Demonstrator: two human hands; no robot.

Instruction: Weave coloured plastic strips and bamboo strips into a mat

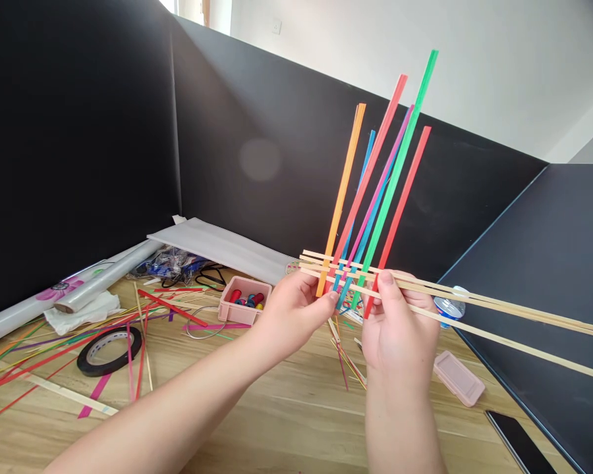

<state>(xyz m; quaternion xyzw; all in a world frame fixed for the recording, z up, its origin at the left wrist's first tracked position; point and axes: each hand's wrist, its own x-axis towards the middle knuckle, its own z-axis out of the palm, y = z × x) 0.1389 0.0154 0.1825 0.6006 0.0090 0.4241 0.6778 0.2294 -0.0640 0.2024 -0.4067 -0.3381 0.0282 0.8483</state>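
Note:
Both hands hold up a partly woven piece of flat strips above the table. Its upright strips are coloured: an orange strip [344, 178], a pink-red strip [375, 158], a green strip [404, 155], a red strip [404, 204], with blue and magenta ones between. Several pale strips [494, 299] cross them near the bottom and run far out to the right. My left hand [299, 303] pinches the lower left corner, thumb at the orange and blue ends. My right hand [400, 316] grips the crossing at the right, thumb in front by the red strip.
On the table [296, 421] lie a black tape roll [109, 351], many loose coloured strips [39, 362], a pink box [234, 309] of small coloured spools, a pink lid [459, 378] and a phone [521, 441]. A blue-and-clear round object [449, 307] sits behind my right hand. Black panels [277, 131] surround the table.

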